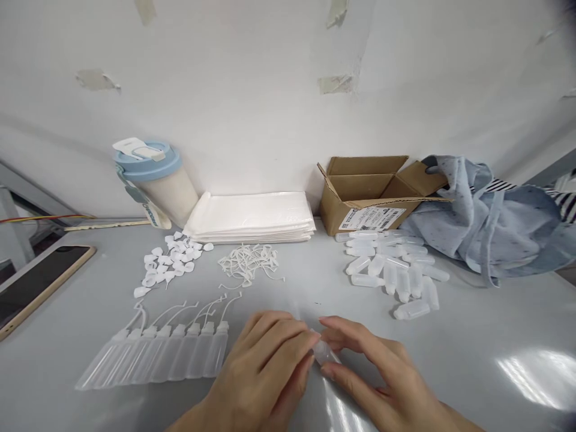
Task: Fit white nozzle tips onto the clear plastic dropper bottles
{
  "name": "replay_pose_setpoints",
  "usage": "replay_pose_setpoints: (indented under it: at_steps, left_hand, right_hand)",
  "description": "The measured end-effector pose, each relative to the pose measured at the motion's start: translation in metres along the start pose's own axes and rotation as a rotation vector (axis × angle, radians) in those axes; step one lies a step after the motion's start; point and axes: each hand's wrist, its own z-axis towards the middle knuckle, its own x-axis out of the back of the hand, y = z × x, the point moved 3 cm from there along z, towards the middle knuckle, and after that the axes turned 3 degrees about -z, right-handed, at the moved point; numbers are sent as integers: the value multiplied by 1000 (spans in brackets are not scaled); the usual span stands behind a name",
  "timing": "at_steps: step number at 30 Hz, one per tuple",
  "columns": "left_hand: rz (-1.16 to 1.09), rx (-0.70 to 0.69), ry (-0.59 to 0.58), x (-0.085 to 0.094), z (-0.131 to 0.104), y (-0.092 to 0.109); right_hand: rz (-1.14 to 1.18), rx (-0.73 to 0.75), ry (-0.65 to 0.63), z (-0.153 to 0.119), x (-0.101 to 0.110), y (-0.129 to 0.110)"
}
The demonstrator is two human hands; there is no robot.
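A small translucent plastic bottle [326,354] is between my two hands, near the front of the grey table. My left hand [270,366] has its fingers closed at the bottle's neck end; whether a small part is also pinched there is hidden. On the other side, my right hand [382,372] grips the bottle's body between thumb and fingers. Left of my hands lies a row of several capped bottles [166,354], side by side, with thin straps sticking up from their necks. Beyond are a tangle of white straps [249,264] and a heap of white nozzle caps [168,261].
Several loose bottles [400,270] lie at the right, before an open cardboard box [369,204]. Blue cloth [468,222] is bunched beside it. A stack of white packets [252,217], a lidded cup [157,180] and a phone [40,282] are at the back and left.
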Motion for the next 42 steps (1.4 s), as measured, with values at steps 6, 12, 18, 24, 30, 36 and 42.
replay_pose_setpoints:
  at_steps: [6, 12, 18, 24, 30, 36, 42]
  left_hand:
    - [-67, -37, -23, 0, -5, -2]
    - [-102, 15, -87, -1, -6, -2]
    - [-44, 3, -107, 2, -2, 6]
    - [-82, -83, -124, -3, -8, 6]
    - [29, -145, -203, -4, -15, 5]
    - [114, -216, -274, -4, -14, 9]
    - [120, -207, -269, -12, -15, 13]
  right_hand:
    - [33, 17, -34, 2, 5, -7]
    - [37, 74, -72, 5, 7, -8]
    - [10, 92, -87, 4, 4, -8]
    - [0, 91, -59, 4, 3, -7]
    - [45, 74, -48, 5, -1, -1]
    - [25, 8, -19, 4, -2, 4]
    - [86, -12, -5, 8, -1, 5]
